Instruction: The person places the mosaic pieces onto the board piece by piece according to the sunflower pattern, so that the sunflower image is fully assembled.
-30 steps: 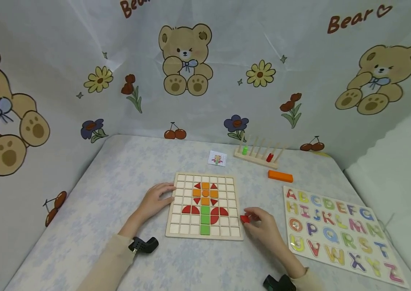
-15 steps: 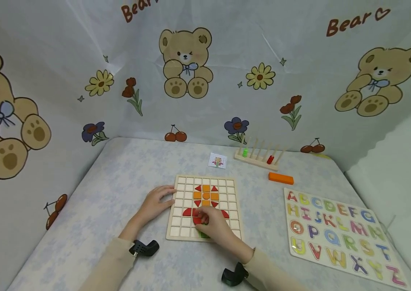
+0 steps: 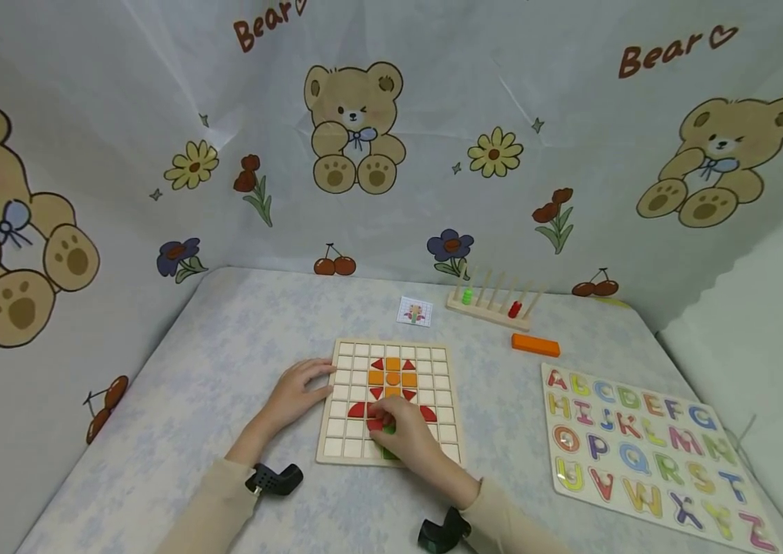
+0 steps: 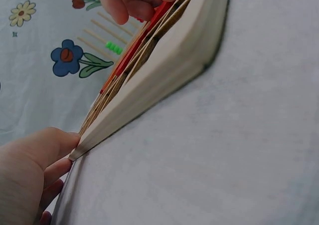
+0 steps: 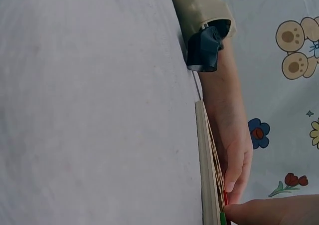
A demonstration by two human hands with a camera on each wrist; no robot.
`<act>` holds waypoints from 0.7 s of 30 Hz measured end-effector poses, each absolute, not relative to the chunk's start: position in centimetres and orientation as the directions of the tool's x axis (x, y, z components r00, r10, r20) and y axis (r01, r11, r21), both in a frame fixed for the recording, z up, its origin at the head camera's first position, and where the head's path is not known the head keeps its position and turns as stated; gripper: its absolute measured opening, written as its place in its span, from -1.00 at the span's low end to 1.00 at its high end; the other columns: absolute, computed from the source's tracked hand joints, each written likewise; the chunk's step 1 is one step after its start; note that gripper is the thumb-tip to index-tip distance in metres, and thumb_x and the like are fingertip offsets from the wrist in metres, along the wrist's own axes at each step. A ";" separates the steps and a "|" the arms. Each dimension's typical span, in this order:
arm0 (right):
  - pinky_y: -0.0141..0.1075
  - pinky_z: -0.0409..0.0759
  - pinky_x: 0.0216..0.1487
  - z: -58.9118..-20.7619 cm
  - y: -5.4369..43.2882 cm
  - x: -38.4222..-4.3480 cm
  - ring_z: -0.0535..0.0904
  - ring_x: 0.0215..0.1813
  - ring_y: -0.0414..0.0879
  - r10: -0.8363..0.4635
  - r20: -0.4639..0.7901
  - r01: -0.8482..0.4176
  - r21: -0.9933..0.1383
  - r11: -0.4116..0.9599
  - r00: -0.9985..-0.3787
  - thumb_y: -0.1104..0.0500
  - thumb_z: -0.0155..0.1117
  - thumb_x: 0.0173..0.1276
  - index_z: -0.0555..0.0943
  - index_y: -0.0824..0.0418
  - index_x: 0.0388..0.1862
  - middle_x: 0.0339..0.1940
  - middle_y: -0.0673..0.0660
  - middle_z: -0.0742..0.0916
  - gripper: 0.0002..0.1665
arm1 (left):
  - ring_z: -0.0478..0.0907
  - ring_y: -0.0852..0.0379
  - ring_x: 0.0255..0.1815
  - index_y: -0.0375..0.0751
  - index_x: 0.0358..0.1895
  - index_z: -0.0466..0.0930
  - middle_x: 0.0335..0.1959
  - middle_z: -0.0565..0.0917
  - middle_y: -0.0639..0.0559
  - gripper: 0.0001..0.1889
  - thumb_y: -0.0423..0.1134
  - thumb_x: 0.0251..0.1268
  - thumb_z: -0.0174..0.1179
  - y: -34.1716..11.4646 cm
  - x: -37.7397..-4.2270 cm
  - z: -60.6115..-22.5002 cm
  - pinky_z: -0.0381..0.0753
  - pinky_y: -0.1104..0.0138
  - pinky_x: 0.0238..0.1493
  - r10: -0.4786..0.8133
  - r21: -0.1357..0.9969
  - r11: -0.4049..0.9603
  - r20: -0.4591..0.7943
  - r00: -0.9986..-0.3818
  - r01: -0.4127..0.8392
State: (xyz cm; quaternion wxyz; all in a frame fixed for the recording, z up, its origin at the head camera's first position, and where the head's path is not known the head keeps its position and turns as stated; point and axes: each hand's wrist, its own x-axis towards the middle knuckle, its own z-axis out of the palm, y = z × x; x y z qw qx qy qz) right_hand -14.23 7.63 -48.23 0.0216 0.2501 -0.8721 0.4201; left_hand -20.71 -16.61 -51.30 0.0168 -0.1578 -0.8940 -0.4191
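Observation:
A wooden grid board [image 3: 336, 448] lies on the table, bearing red, orange and green flat pieces in a flower-like pattern. My left hand [image 3: 293, 394] rests at the board's left edge; its thumb and fingertips touch the frame, as the left wrist view also shows [image 4: 30, 160]. Over the lower middle of the grid, my right hand [image 3: 411, 435] pinches a red quarter-circle piece [image 3: 374, 424] down at a cell left of the green squares [image 3: 389, 454]. That hand covers part of the green column and the red pieces to its right.
Behind the board lies a small pattern card [image 3: 415, 311]. A pegged wooden rack [image 3: 484, 311] with green and red beads stands at the back, near an orange block [image 3: 535, 345]. An alphabet board [image 3: 661, 454] occupies the right side.
From beside the board's right edge, my right hand has brought the red piece left onto the grid, then stayed nearly in place. The left hand remains at the board's edge.

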 end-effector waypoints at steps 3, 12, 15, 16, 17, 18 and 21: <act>-0.44 0.60 -0.29 -48.5 7.3 -14.3 0.54 -0.34 -0.14 -0.432 0.256 -0.469 -0.719 0.513 -0.865 0.43 0.39 0.22 0.67 0.35 -0.16 -0.34 0.16 0.68 -0.80 | 0.30 -0.22 0.47 -0.12 0.23 0.61 0.37 0.51 -0.12 -0.60 -0.12 0.38 0.26 -16.7 -20.7 -51.3 0.19 -0.25 0.45 0.266 0.745 0.597 0.165 -0.950 0.297; -0.46 0.48 -0.32 -49.0 7.3 -13.9 0.44 -0.34 -0.18 -0.400 0.240 -0.440 -0.713 0.546 -0.885 0.41 0.40 0.21 0.71 0.27 -0.20 -0.35 0.09 0.66 -0.82 | 0.31 -0.20 0.48 -0.11 0.23 0.61 0.37 0.51 -0.10 -0.59 -0.13 0.36 0.27 -16.6 -20.5 -52.0 0.20 -0.24 0.45 0.267 0.748 0.597 0.156 -0.951 0.290; -0.46 0.50 -0.29 -49.1 7.5 -13.9 0.46 -0.32 -0.19 -0.406 0.225 -0.434 -0.714 0.550 -0.886 0.39 0.39 0.22 0.72 0.25 -0.20 -0.33 0.08 0.68 -0.84 | 0.31 -0.20 0.47 -0.11 0.23 0.62 0.37 0.52 -0.09 -0.60 -0.12 0.36 0.27 -16.6 -20.3 -52.3 0.20 -0.24 0.45 0.267 0.747 0.596 0.160 -0.950 0.294; -0.45 0.52 -0.28 -49.1 7.5 -13.9 0.47 -0.31 -0.18 -0.407 0.221 -0.431 -0.715 0.550 -0.886 0.39 0.39 0.23 0.72 0.25 -0.20 -0.31 0.09 0.69 -0.84 | 0.32 -0.20 0.47 -0.11 0.22 0.62 0.36 0.52 -0.09 -0.60 -0.13 0.36 0.28 -16.6 -20.3 -52.4 0.20 -0.24 0.45 0.266 0.753 0.589 0.162 -0.950 0.294; -0.44 0.53 -0.27 -49.0 7.7 -13.9 0.49 -0.30 -0.17 -0.408 0.216 -0.427 -0.718 0.549 -0.887 0.38 0.39 0.24 0.72 0.26 -0.20 -0.29 0.10 0.70 -0.85 | 0.32 -0.20 0.47 -0.11 0.22 0.62 0.36 0.52 -0.09 -0.60 -0.13 0.36 0.28 -16.6 -20.2 -52.4 0.20 -0.24 0.45 0.267 0.757 0.584 0.162 -0.950 0.293; -0.42 0.55 -0.25 -48.9 7.8 -14.0 0.51 -0.28 -0.16 -0.407 0.208 -0.420 -0.721 0.551 -0.890 0.36 0.39 0.25 0.72 0.26 -0.18 -0.27 0.11 0.71 -0.85 | 0.31 -0.21 0.47 -0.11 0.22 0.62 0.36 0.52 -0.10 -0.60 -0.13 0.36 0.28 -16.6 -20.2 -52.5 0.19 -0.25 0.45 0.269 0.760 0.581 0.159 -0.950 0.292; -0.38 0.57 -0.24 -48.6 8.8 -14.5 0.54 -0.25 -0.11 -0.396 0.198 -0.408 -0.717 0.565 -0.897 0.34 0.37 0.29 0.71 0.29 -0.13 -0.20 0.14 0.72 -0.83 | 0.30 -0.21 0.48 -0.10 0.23 0.61 0.37 0.51 -0.09 -0.59 -0.12 0.36 0.27 -16.7 -20.0 -52.7 0.18 -0.25 0.46 0.280 0.774 0.567 0.141 -0.950 0.282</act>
